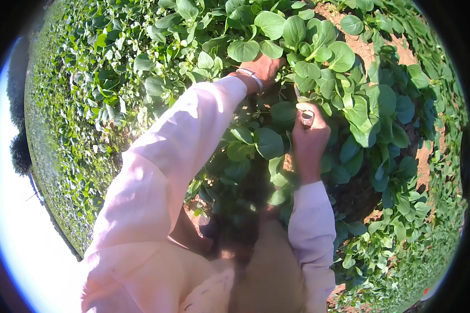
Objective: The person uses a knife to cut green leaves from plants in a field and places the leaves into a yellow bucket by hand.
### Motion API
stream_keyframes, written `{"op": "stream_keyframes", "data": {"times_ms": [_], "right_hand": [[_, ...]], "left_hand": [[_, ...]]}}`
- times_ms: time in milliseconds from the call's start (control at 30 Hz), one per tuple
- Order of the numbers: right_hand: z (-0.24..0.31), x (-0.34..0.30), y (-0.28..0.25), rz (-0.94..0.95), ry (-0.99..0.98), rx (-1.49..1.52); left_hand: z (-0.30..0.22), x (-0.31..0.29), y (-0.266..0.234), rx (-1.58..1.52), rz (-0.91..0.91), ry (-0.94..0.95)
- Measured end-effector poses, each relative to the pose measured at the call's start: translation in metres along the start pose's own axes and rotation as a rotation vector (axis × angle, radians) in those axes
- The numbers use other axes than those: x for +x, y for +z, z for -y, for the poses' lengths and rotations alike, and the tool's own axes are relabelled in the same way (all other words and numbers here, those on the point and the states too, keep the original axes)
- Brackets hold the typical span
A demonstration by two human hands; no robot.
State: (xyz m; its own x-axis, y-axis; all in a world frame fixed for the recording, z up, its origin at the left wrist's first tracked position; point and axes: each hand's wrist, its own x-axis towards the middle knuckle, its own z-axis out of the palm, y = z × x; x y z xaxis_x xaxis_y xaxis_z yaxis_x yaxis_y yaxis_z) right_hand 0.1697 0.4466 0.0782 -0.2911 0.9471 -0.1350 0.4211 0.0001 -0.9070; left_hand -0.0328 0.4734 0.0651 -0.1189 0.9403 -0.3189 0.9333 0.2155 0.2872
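My left hand (265, 69), with a pale band (251, 75) round its wrist, reaches into a clump of broad-leaved green plants (308, 57). Leaves cover its fingers, so I cannot see what they hold. Below and to the right of it, my right hand (310, 140) is closed round a small hand tool, whose round handle end (307, 117) shows above the fist. A thin dark strip, perhaps its blade, runs up from the fist toward the stems. Leaves hide the rest, so its exact kind is unclear.
Dense smaller leafy plants (120, 68) spread over the left side. More broad-leaved plants (381, 115) stand in a row on the right, with reddish bare soil (424, 161) between. My legs (269, 271) are below, in shadow. Bright sky and dark trees (20, 151) lie at the far left.
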Motion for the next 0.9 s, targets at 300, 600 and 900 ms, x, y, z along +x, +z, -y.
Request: {"op": "stream_keyframes", "data": {"times_ms": [300, 600, 900], "right_hand": [[0.012, -0.01, -0.026, -0.027, 0.023, 0.016], [0.003, -0.023, -0.043, -0.05, 0.086, -0.038], [-0.019, -0.022, -0.046, -0.065, 0.139, 0.101]], "left_hand": [[0.014, 0.06, 0.011, 0.079, -0.211, 0.055], [0.004, 0.112, 0.044, -0.459, -0.169, 0.084], [0.023, 0.135, 0.048, 0.445, 0.19, 0.291]]}}
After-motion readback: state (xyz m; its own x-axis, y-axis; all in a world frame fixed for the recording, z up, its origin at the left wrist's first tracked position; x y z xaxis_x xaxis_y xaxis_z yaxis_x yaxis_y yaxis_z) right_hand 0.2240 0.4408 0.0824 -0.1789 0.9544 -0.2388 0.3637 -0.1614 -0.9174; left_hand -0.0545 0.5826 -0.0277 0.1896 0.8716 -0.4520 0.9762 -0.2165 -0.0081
